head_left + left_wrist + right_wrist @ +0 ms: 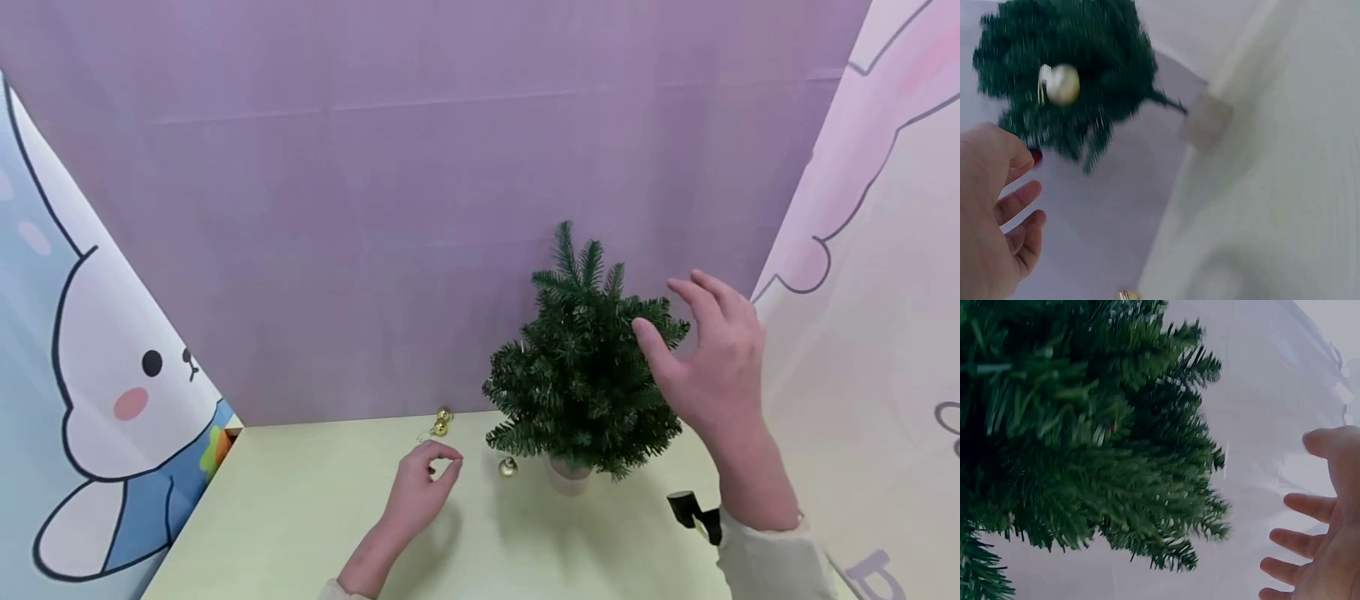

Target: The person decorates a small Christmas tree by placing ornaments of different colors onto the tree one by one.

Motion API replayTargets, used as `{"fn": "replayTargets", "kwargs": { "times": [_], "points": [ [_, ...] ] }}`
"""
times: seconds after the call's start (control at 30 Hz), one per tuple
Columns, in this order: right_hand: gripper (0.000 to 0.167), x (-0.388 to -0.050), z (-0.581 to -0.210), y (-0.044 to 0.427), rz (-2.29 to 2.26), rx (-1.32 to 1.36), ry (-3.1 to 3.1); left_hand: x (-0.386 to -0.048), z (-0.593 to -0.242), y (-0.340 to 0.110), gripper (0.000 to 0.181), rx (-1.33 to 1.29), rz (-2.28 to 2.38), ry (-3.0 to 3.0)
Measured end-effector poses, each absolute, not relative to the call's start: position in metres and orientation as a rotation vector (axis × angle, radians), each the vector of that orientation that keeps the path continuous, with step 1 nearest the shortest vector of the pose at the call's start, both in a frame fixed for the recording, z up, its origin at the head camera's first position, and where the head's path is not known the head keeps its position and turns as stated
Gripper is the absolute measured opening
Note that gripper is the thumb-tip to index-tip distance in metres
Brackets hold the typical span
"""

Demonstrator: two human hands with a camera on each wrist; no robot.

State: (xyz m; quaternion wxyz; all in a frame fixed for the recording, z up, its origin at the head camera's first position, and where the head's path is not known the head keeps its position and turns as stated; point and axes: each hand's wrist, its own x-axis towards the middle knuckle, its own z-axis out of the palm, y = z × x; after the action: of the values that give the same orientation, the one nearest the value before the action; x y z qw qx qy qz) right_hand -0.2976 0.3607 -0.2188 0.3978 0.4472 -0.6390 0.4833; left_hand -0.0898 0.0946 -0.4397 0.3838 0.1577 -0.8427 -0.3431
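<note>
A small green artificial Christmas tree [585,375] stands in a pale pot [568,477] on the table. At its lower left edge is a gold bauble [507,467], seen against the branches in the left wrist view. My left hand [422,487] is apart from the tree, left of that bauble, its fingers loosely bent and thumb close to the forefinger. A small dark red spot [1036,156] by its fingertips is too blurred to identify. Beside the tree's right side, my right hand [712,362] is raised with fingers spread, holding nothing.
Further gold baubles [442,421] lie at the table's back edge, behind my left hand. A purple cloth wall [375,250] rises behind the pale table [285,508]. Printed cartoon panels [112,417] flank both sides. A black device [693,512] sits at my right wrist.
</note>
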Motion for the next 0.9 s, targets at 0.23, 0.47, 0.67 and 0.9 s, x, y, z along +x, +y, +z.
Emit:
{"fn": "replayTargets", "kwargs": {
  "times": [0.23,0.47,0.67,0.9],
  "points": [
    [0.051,-0.305,-0.213,0.362,1.288,1.243,-1.747,-0.066,-0.453,0.058,0.005,0.574,-1.01,-2.159],
    [0.052,-0.318,-0.207,0.36,1.229,1.31,-1.848,-0.063,-0.455,0.026,0.005,0.627,-0.979,-2.249],
    [0.052,-0.329,-0.214,0.355,1.232,1.375,-1.966,-0.07,-0.458,0.0,0.004,0.657,-0.913,-2.339],
    [0.052,-0.334,-0.229,0.348,1.216,1.458,-2.034,-0.092,-0.463,-0.021,0.007,0.705,-0.757,-2.483]
  ]
}}
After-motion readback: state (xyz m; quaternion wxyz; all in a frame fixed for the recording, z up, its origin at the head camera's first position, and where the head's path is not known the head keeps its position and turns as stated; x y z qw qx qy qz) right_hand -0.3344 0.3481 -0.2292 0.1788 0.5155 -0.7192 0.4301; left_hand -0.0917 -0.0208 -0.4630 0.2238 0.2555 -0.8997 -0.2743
